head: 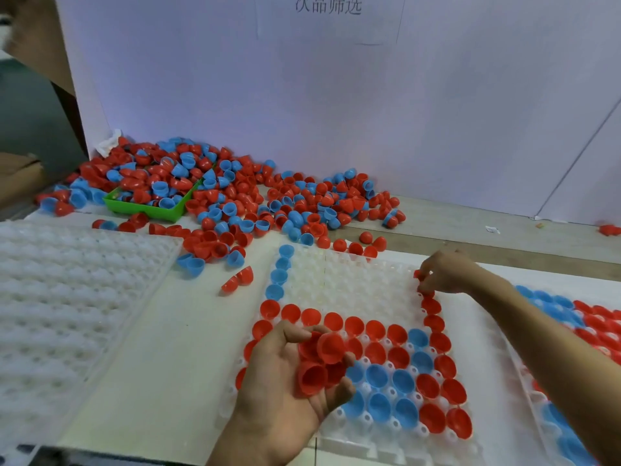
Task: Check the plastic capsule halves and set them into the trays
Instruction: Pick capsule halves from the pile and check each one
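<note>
My left hand (285, 375) hovers over the near left part of the white dimpled tray (353, 284) and holds several red capsule halves (322, 358) in its curled fingers. My right hand (443, 272) reaches to the tray's far right corner and pinches a red half (418, 274) right over the top of the right-hand column of red halves. The tray carries red and blue halves along its left column, right column and near rows; its middle pockets hold nothing. A big pile of loose red and blue halves (268, 200) lies behind the tray.
A green bin (148, 210) sits heaped with halves at the back left. Another white tray (67, 280) lies at the left. A third tray (578, 317) with red and blue halves lies under my right forearm. A white board stands behind.
</note>
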